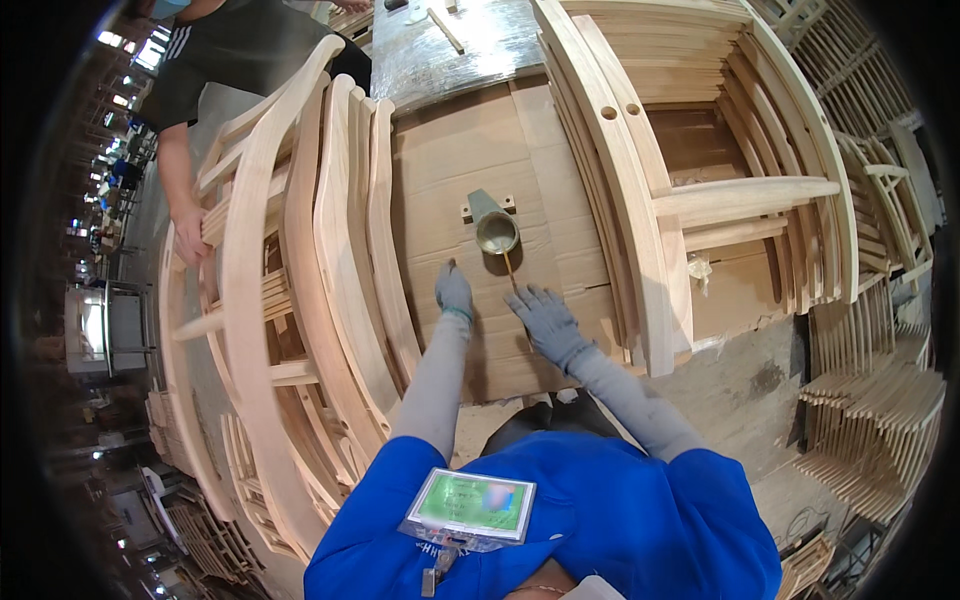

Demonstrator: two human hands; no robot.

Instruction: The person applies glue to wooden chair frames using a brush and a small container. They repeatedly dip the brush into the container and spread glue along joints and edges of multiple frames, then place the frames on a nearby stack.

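Note:
A greenish-grey cup-like container with a tapered spout-like side rests on the brown cardboard in front of me. Two small light wooden blocks sit at its sides, one being the right block. A thin wooden stick leans out of its mouth toward me. My right hand, in a grey glove, is at the stick's near end, fingers over it and seemingly gripping it. My left hand, also gloved, hovers left of the container with its fingers drawn together; anything between them is too small to make out.
Stacked wooden chair frames stand close on the left and right. A film-wrapped surface lies beyond the cardboard. At the upper left, another person's hand touches the left frames. More frames are piled at far right.

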